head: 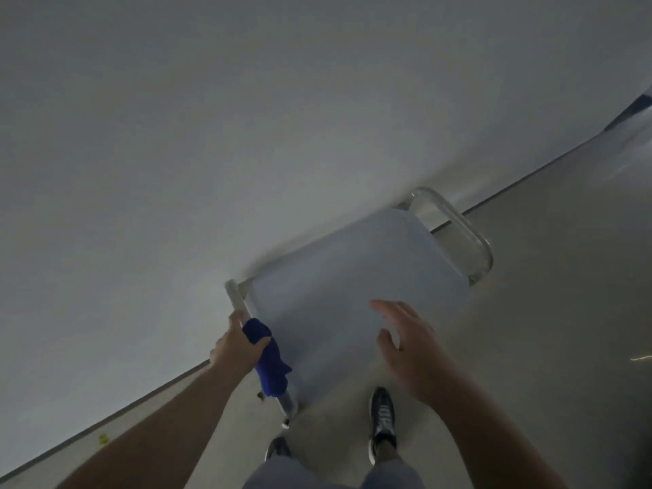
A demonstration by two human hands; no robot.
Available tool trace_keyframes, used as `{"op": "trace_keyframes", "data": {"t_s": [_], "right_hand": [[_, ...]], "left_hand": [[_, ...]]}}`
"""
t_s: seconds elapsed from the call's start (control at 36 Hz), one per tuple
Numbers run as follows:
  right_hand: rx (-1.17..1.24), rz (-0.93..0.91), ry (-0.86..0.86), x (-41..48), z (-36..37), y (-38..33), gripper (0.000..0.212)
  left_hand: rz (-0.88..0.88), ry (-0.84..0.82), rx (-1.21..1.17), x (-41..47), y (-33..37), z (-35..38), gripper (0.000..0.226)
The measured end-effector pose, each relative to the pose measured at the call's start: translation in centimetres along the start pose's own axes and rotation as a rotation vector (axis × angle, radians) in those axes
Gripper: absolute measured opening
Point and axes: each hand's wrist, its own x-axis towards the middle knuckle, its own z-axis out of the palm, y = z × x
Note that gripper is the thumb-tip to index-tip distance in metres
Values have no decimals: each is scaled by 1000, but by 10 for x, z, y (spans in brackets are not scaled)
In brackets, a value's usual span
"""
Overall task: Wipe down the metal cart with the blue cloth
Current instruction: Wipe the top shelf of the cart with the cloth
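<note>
The metal cart (352, 284) stands against a pale wall, its flat top tilted across the middle of the head view. A rounded handle bar (458, 227) curves around its far right end. The blue cloth (270, 361) is wrapped around the near left handle bar (235, 294). My left hand (238, 344) is closed on the cloth and the bar together. Over the cart top's near right corner hovers my right hand (409, 344), fingers spread and holding nothing. Motion blur softens the whole scene.
The wall (211, 135) fills the upper left, meeting a grey floor (564, 277) along a dark baseboard. My two shoes (382, 418) stand on the floor just below the cart. A dark blue object (631, 111) shows at the far right edge.
</note>
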Motion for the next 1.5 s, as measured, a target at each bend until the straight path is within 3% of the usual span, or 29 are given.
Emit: {"op": "trace_keyframes", "data": {"t_s": [0.17, 0.33, 0.42, 0.5, 0.58, 0.67, 0.78, 0.83, 0.89, 0.97, 1.06, 1.17, 1.22, 1.28, 1.33, 1.42, 1.5], "right_hand": [[7, -93, -181, 81, 25, 26, 43], [124, -102, -635, 131, 46, 18, 34], [333, 79, -777, 142, 53, 5, 46], [758, 398, -900, 154, 56, 3, 56], [972, 497, -951, 170, 61, 12, 50], [839, 405, -899, 180, 79, 21, 47], [436, 142, -554, 193, 108, 27, 33], [311, -19, -411, 203, 127, 36, 31], [211, -113, -359, 213, 159, 51, 26], [-151, -302, -384, 225, 221, 90, 27], [-425, -500, -350, 225, 267, 135, 28], [-419, -658, -232, 219, 283, 152, 22], [-384, -677, -204, 213, 287, 150, 33], [-356, -712, -266, 202, 297, 147, 47], [-329, -735, -443, 186, 309, 138, 56], [-349, -705, -701, 177, 319, 120, 51], [-383, -876, -553, 197, 322, 109, 31]], "left_hand": [[-132, -44, 187, -22, 39, -14, 42], [-226, 0, -206, -62, 114, -22, 24], [-179, 59, -386, -83, 149, -25, 16], [-125, 48, -576, -100, 173, -28, 13], [-85, 18, -674, -106, 179, -23, 20], [-80, 103, -829, -101, 160, -7, 27], [-158, 475, -447, -80, 112, 24, 25], [-332, 504, -267, -61, 85, 44, 53], [-440, 413, -283, -43, 62, 68, 64], [-450, 414, -343, -28, 48, 98, 36], [-392, 534, -322, -22, 37, 111, 34], [-387, 561, -302, -21, 32, 115, 37], [-383, 577, -291, -19, 32, 116, 36], [-392, 566, -286, -17, 32, 117, 34], [-398, 557, -277, -16, 29, 119, 33], [-405, 554, -253, -16, 30, 118, 34], [-405, 551, -240, -15, 32, 118, 43]]}}
